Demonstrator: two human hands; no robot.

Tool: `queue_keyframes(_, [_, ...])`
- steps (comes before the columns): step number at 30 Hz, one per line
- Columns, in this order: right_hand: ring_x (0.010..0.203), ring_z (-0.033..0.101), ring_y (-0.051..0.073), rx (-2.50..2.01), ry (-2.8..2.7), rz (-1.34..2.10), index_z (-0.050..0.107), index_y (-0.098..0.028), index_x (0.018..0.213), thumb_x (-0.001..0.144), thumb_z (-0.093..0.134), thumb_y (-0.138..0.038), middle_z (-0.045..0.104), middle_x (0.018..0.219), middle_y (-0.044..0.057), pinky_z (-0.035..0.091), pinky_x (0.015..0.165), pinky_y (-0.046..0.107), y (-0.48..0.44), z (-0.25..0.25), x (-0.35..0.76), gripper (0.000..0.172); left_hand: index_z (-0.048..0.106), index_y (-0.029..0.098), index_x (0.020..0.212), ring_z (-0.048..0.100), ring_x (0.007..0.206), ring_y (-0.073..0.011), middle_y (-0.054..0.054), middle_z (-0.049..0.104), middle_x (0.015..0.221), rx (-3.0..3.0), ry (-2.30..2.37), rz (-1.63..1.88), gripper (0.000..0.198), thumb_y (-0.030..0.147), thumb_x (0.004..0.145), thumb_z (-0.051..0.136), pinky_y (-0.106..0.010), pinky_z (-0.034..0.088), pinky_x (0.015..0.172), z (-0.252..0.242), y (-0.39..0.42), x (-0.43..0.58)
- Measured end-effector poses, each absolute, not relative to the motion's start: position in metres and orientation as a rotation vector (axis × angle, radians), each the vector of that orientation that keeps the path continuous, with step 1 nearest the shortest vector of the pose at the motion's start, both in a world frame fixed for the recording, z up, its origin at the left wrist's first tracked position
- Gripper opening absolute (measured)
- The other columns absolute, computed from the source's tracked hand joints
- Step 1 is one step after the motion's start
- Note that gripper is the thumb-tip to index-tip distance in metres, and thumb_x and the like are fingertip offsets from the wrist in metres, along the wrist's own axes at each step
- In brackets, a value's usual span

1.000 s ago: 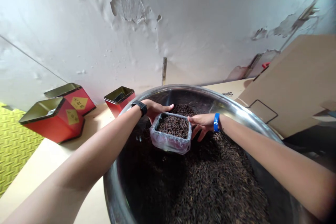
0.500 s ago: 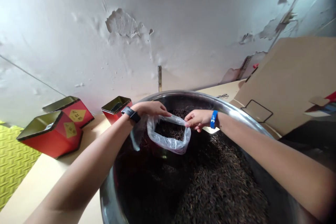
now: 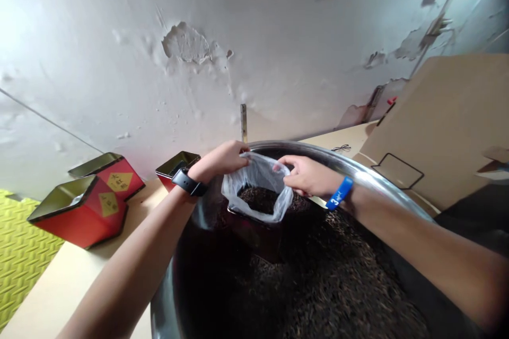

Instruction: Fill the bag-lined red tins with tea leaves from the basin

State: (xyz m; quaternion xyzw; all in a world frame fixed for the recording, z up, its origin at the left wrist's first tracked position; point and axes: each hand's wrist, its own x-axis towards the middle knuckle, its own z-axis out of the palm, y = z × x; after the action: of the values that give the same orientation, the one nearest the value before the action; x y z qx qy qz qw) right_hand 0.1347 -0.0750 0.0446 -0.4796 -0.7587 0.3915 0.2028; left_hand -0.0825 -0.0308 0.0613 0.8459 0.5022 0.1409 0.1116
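A clear plastic bag (image 3: 258, 169) lines a dark square tin (image 3: 258, 235) that stands inside a big round metal drum (image 3: 360, 172). Dark loose tea leaves (image 3: 258, 198) lie in the bag. My left hand (image 3: 225, 161), with a black watch at the wrist, pinches the bag's far left rim. On the right side my right hand (image 3: 308, 176), wearing a blue wristband, grips the rim between thumb and fingers. More tea leaves (image 3: 350, 280) cover the drum's floor. The tin's lower part is in shadow.
Two open red tins (image 3: 99, 212) with yellow labels stand on the pale table (image 3: 47, 286) at the left. Another red tin (image 3: 175, 167) is behind my left wrist. A large cardboard box (image 3: 445, 127) stands at the right, and a peeling wall (image 3: 278, 63) rises behind.
Both hands have pulled the bag's rim upward, so the bag stands taller above the tin and its back wall shows more. The view has shifted slightly.
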Motion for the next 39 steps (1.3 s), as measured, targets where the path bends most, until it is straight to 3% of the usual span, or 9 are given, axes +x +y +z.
queue_keyframes(4, [0.036,0.043,0.008,-1.401,-2.132,0.868,0.050,-0.015,0.106,0.071,0.049,-0.020,0.050,0.044,-0.003,0.031,0.036,0.020,-0.070,0.041,0.137,0.036,0.062,0.015,0.080,0.048,0.059,-0.0122,-0.004,0.062,0.071,2.480,1.477,0.234,0.029,0.039,0.073,0.047,-0.024,0.031,0.054,0.058,-0.029,-0.079])
queue_keyframes(9, [0.037,0.045,0.009,-1.321,-2.258,1.336,0.043,-0.014,0.119,0.073,0.053,-0.027,0.056,0.050,-0.002,0.034,0.036,0.020,-0.068,0.036,0.139,0.049,0.064,0.016,0.082,0.050,0.061,-0.0126,-0.004,0.062,0.072,2.477,1.574,0.410,0.032,0.041,0.075,0.047,-0.024,0.032,0.054,0.064,-0.029,-0.085])
queue_keyframes(14, [0.033,0.031,0.005,-1.362,-1.869,1.223,0.040,-0.017,0.127,0.075,0.051,-0.024,0.044,0.044,-0.006,0.022,0.034,0.019,-0.057,0.044,0.151,0.054,0.063,0.016,0.090,0.051,0.060,-0.0127,-0.004,0.063,0.075,2.392,1.616,0.302,0.035,0.044,0.072,0.050,-0.022,0.034,0.051,0.072,-0.031,-0.103])
queue_keyframes(17, [0.036,0.034,0.006,-1.415,-1.804,1.207,0.038,-0.018,0.130,0.076,0.053,-0.031,0.044,0.046,-0.005,0.023,0.035,0.019,-0.050,0.045,0.158,0.057,0.063,0.015,0.085,0.049,0.054,-0.0114,-0.003,0.060,0.065,2.200,1.442,-0.017,0.031,0.040,0.070,0.052,-0.021,0.033,0.047,0.070,-0.030,-0.111])
queue_keyframes(20, [0.040,0.041,0.009,-1.373,-2.095,1.317,0.038,-0.018,0.130,0.072,0.059,-0.041,0.048,0.048,-0.004,0.028,0.036,0.020,-0.056,0.047,0.157,0.066,0.064,0.015,0.077,0.043,0.048,-0.0096,-0.001,0.053,0.054,2.197,1.487,0.136,0.025,0.036,0.069,0.052,-0.021,0.030,0.045,0.071,-0.031,-0.107])
queue_keyframes(25, [0.043,0.047,0.010,-1.228,-2.550,1.126,0.061,-0.019,0.101,0.068,0.056,-0.022,0.053,0.055,-0.002,0.035,0.040,0.022,-0.069,0.054,0.152,0.034,0.066,0.014,0.080,0.040,0.051,-0.0092,0.000,0.050,0.055,2.237,1.594,0.579,0.026,0.028,0.066,0.050,-0.023,0.029,0.048,0.074,-0.031,-0.092])
queue_keyframes(28, [0.041,0.045,0.010,-1.364,-2.387,0.920,0.064,-0.020,0.097,0.070,0.047,-0.018,0.049,0.047,-0.002,0.035,0.042,0.022,-0.060,0.054,0.157,0.032,0.067,0.014,0.083,0.043,0.056,-0.0102,-0.001,0.052,0.059,2.213,1.600,0.678,0.028,0.024,0.067,0.045,-0.023,0.031,0.051,0.073,-0.028,-0.093])
queue_keyframes(35, [0.040,0.044,0.010,-1.523,-1.969,0.973,0.037,-0.017,0.130,0.074,0.050,-0.031,0.056,0.052,0.000,0.034,0.040,0.022,-0.047,0.044,0.159,0.059,0.049,0.018,0.117,0.054,0.068,-0.0125,-0.005,0.060,0.089,2.077,1.424,0.422,0.050,0.027,0.068,0.048,-0.021,0.039,0.056,0.071,-0.033,-0.102])
queue_keyframes(39, [0.042,0.047,0.011,-1.472,-2.099,1.032,0.028,-0.018,0.136,0.068,0.056,-0.021,0.055,0.051,-0.002,0.031,0.038,0.021,-0.052,0.050,0.162,0.073,0.055,0.015,0.109,0.054,0.067,-0.0137,-0.007,0.062,0.090,2.188,1.440,0.240,0.047,0.024,0.063,0.051,-0.021,0.037,0.053,0.075,-0.040,-0.104])
